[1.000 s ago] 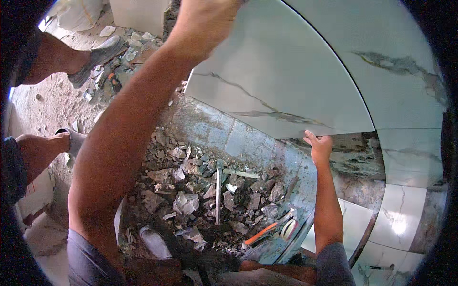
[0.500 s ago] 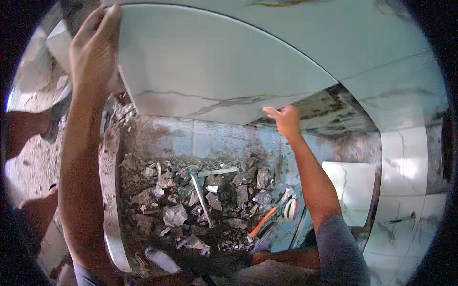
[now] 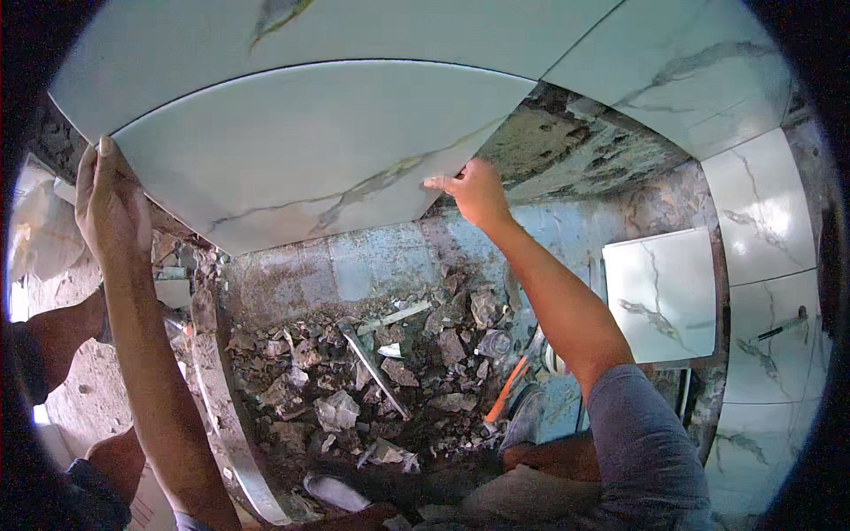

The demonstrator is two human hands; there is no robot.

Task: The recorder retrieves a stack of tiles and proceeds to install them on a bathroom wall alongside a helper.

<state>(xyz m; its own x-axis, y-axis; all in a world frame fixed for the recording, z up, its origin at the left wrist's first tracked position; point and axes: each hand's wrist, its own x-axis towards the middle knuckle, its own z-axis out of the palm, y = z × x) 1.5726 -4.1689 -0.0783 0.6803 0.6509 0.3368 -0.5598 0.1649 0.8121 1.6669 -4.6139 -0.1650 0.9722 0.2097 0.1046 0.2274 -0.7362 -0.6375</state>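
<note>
A large white marble-patterned wall tile stands tilted against the far wall, its top edge along the lower edge of the tile above. My left hand grips its left edge, fingertips at the upper left corner. My right hand holds its right edge near the lower corner, with the thumb across the front and the other fingers mostly hidden. Bare, rough wall shows to the right of this tile.
Broken rubble covers the floor below, with a flat metal bar and an orange-handled tool. A square tile leans at the right, beside tiled wall. Another person's leg shows at the left, past a low ledge.
The view has shifted, showing more of the upper wall. Both hands and the held tile now appear further left; my left hand is also lower. Both hands keep hold of the tile.
</note>
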